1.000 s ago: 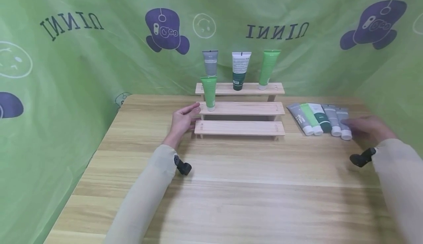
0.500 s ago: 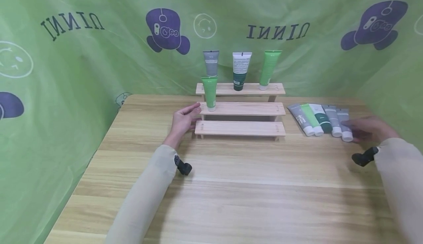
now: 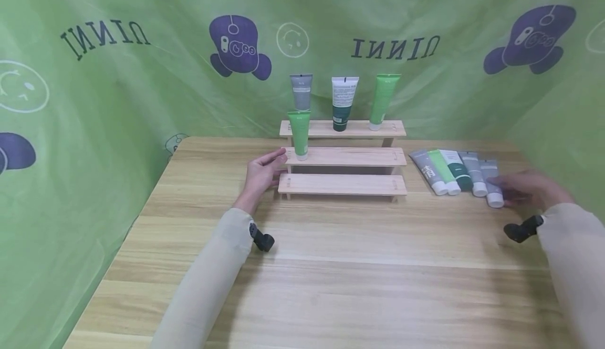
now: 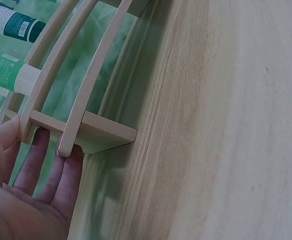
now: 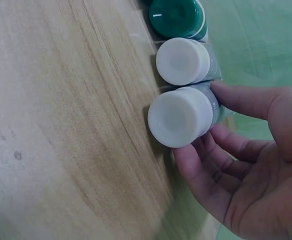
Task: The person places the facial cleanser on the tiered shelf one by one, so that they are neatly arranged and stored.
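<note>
A three-tier wooden display rack [image 3: 347,183] stands at the back of the table. My left hand [image 3: 261,175] holds its left end, the thumb at the middle tier and the fingers lower down, as the left wrist view shows. A green tube [image 3: 299,134] stands on the middle tier. On the top tier stand a grey tube [image 3: 301,92], a white and dark green tube [image 3: 342,104] and another green tube [image 3: 384,102]. To the right, my right hand [image 3: 531,187] pinches the outermost lying grey tube [image 3: 490,173], whose white cap [image 5: 173,119] faces the right wrist camera.
Beside the held tube lie several more in a row: a grey one [image 3: 470,167], a white and dark green one [image 3: 456,167], a green one [image 3: 441,167] and a dark-lettered grey one [image 3: 425,167]. A green printed curtain [image 3: 165,91] closes off the back and sides of the wooden table [image 3: 331,280].
The outermost grey tube has shifted slightly toward me, along with my right hand, and its cap sits further forward than its neighbour's. My left hand stays on the rack.
</note>
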A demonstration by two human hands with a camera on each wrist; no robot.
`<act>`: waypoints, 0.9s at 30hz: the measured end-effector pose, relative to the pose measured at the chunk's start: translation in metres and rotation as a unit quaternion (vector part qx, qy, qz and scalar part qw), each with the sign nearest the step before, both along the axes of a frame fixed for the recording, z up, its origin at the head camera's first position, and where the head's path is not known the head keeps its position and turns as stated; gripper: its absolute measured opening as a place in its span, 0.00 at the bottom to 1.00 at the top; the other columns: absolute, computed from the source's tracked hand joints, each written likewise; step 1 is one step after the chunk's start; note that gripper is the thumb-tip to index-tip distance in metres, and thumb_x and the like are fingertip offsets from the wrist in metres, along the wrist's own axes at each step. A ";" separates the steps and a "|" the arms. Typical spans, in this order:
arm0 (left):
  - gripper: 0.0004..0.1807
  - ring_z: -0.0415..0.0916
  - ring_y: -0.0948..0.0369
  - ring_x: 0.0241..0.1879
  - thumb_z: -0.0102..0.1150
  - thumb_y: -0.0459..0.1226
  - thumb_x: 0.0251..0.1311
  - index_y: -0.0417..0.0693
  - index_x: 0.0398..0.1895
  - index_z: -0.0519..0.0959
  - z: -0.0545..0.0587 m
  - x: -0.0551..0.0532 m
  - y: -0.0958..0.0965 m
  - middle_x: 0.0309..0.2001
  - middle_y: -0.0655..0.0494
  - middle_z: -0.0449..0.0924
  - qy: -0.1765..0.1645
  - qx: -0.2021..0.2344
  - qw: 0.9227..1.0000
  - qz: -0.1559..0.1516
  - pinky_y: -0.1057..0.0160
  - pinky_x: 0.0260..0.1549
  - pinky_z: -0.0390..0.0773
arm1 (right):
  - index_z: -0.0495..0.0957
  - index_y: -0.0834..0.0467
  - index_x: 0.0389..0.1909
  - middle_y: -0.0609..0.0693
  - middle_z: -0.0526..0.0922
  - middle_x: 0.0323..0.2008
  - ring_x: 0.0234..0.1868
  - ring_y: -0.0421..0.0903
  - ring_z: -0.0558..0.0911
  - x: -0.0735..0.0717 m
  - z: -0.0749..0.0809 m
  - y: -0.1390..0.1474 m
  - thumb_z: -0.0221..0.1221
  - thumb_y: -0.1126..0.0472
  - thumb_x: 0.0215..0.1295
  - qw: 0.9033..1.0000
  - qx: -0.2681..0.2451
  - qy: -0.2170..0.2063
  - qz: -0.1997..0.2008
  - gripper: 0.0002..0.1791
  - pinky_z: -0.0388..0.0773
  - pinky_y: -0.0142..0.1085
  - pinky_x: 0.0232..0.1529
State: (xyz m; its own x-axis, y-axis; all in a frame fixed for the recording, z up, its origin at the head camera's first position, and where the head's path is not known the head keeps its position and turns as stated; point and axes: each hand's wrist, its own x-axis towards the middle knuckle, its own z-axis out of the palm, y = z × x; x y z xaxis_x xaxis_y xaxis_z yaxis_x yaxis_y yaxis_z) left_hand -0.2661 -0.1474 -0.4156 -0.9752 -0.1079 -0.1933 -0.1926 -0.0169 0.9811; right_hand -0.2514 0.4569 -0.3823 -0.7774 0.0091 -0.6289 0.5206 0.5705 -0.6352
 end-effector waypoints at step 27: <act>0.20 0.85 0.51 0.47 0.70 0.46 0.61 0.61 0.57 0.84 -0.004 -0.002 -0.003 0.60 0.53 0.80 -0.008 0.000 1.000 0.009 0.55 0.43 0.87 | 0.66 0.78 0.58 0.40 0.84 0.34 0.36 0.36 0.83 0.026 -0.011 0.004 0.54 0.48 0.77 0.995 -0.048 0.081 -0.017 0.33 0.85 0.34 0.41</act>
State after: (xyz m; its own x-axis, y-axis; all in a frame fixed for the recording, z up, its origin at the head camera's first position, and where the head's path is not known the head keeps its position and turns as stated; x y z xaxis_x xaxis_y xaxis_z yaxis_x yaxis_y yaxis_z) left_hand -0.2680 -0.1501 -0.4198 -0.9697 -0.1255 -0.2097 -0.2087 -0.0209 0.9778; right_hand -0.2258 0.4614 -0.3932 -0.8689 -0.0172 -0.4946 0.4246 0.4874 -0.7630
